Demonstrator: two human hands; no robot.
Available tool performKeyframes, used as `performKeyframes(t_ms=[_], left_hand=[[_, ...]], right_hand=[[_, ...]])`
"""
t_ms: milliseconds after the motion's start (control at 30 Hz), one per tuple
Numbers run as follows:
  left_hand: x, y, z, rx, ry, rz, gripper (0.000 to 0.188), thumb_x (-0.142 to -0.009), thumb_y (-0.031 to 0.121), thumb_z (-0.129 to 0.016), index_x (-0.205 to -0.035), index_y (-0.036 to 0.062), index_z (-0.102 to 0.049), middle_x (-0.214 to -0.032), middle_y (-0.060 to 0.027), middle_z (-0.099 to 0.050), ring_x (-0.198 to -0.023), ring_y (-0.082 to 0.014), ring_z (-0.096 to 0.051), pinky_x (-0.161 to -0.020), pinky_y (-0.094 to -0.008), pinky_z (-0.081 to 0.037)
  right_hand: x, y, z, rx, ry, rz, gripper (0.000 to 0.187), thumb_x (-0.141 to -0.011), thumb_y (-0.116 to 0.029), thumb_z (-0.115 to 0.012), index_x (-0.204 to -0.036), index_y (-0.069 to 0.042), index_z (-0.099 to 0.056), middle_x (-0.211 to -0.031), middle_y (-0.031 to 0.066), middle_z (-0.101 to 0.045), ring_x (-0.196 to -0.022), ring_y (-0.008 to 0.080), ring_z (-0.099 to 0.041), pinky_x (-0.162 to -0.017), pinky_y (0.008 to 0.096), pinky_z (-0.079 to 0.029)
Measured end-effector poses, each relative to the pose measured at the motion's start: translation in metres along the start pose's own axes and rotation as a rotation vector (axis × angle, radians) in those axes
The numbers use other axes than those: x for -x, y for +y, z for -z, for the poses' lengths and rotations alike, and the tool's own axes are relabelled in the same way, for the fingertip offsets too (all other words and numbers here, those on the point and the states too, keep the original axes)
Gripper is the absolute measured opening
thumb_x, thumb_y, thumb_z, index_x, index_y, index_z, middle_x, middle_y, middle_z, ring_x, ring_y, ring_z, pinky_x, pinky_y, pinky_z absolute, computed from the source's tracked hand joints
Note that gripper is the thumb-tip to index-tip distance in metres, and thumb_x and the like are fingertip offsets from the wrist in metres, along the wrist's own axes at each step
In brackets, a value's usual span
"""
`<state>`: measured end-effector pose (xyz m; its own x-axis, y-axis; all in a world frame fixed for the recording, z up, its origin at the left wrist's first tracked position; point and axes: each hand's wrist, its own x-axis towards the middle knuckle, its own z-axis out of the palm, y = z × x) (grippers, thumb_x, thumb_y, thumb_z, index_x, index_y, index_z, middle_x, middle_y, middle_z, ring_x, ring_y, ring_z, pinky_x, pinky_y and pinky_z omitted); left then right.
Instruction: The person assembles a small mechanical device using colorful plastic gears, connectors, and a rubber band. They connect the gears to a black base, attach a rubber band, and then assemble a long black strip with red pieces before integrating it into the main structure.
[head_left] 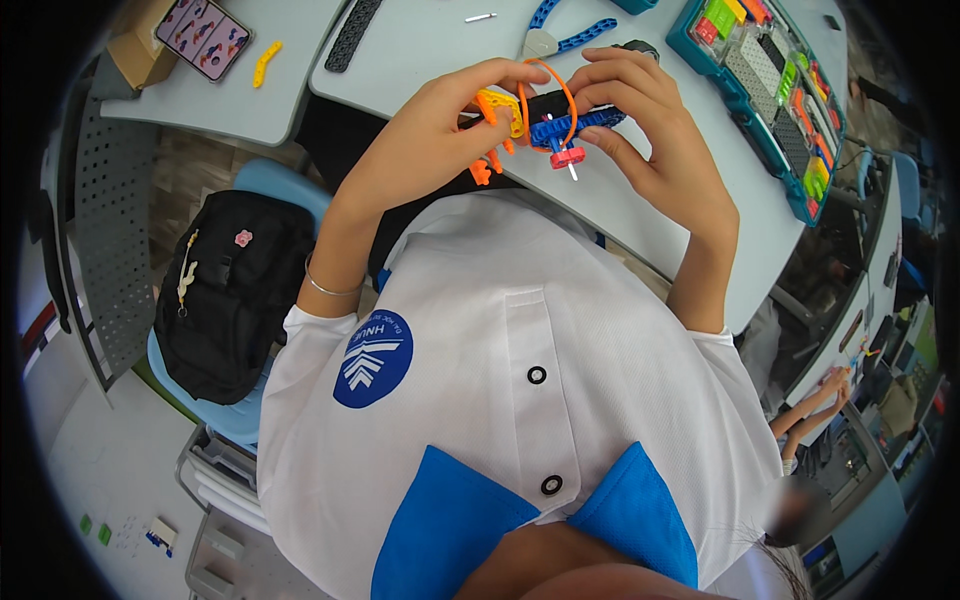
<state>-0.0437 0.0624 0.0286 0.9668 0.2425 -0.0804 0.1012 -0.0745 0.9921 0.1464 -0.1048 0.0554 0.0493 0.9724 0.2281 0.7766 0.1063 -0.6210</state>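
The left fingers (503, 72) are pinching the yellow part (516, 120) of a plastic model (548, 132), the right fingers (628, 72) its blue end (603, 117). The model is between them, above the table (690, 235); right of them lies a teal case (742, 133).

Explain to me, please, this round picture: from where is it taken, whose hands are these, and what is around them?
There is no machine working here; these are a person's bare hands. A wide fisheye camera on that person's head looks down, so straight edges bend and your left is also theirs.

The left hand and right hand hold a small plastic model, with yellow, orange and blue parts. An orange loop shows between the fingers.

On the table lie a black strip, blue pieces and a teal case of colourful parts. The table at left bears a phone and a yellow piece. A backpack rests on a chair.
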Motion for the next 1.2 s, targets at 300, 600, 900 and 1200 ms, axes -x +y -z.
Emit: performKeyframes(t_ms=[300, 600, 900, 1200], left_hand=[[0.004, 0.010, -0.005, -0.151, 0.101, -0.077, 0.057, -0.092, 0.000, -0.052, -0.147, 0.0118, -0.041, -0.124, -0.0102, -0.069, -0.086, -0.0110, -0.063, -0.075, -0.0220, -0.052], [-0.003, 0.003, -0.003, -0.057, 0.123, -0.103, 0.053, -0.091, 0.003, -0.056, -0.143, 0.0121, -0.045, -0.121, -0.0092, -0.071, -0.085, -0.0148, -0.067, -0.073, -0.0248, -0.052], [-0.010, -0.014, -0.002, 0.089, 0.052, -0.105, 0.042, -0.101, 0.008, -0.053, -0.143, 0.0072, -0.045, -0.110, -0.0042, -0.059, -0.092, -0.0100, -0.058, -0.082, -0.0229, -0.048], [-0.011, -0.008, -0.004, -0.020, 0.047, -0.196, 0.043, -0.098, 0.005, -0.055, -0.141, 0.0070, -0.050, -0.099, -0.0013, -0.059, -0.082, -0.0094, -0.054, -0.076, -0.0229, -0.046]], right_hand=[[-0.004, -0.005, 0.000, 0.103, 0.048, 0.006, 0.019, -0.085, -0.005, -0.072, -0.103, -0.008, -0.065, -0.117, 0.0039, -0.063, -0.112, 0.0264, -0.058, -0.112, 0.0469, -0.032], [-0.001, -0.006, -0.004, -0.038, 0.063, -0.118, 0.020, -0.086, -0.005, -0.072, -0.105, -0.005, -0.066, -0.115, 0.0056, -0.064, -0.102, 0.0262, -0.062, -0.093, 0.0370, -0.046], [-0.008, 0.003, -0.007, -0.089, 0.049, -0.107, 0.021, -0.085, -0.002, -0.071, -0.105, 0.000, -0.064, -0.111, 0.0098, -0.066, -0.092, 0.0316, -0.065, -0.082, 0.0376, -0.051], [-0.006, 0.006, -0.008, -0.101, 0.056, -0.102, 0.021, -0.086, -0.001, -0.070, -0.106, -0.001, -0.064, -0.108, 0.0097, -0.065, -0.096, 0.0291, -0.064, -0.085, 0.0365, -0.051]])
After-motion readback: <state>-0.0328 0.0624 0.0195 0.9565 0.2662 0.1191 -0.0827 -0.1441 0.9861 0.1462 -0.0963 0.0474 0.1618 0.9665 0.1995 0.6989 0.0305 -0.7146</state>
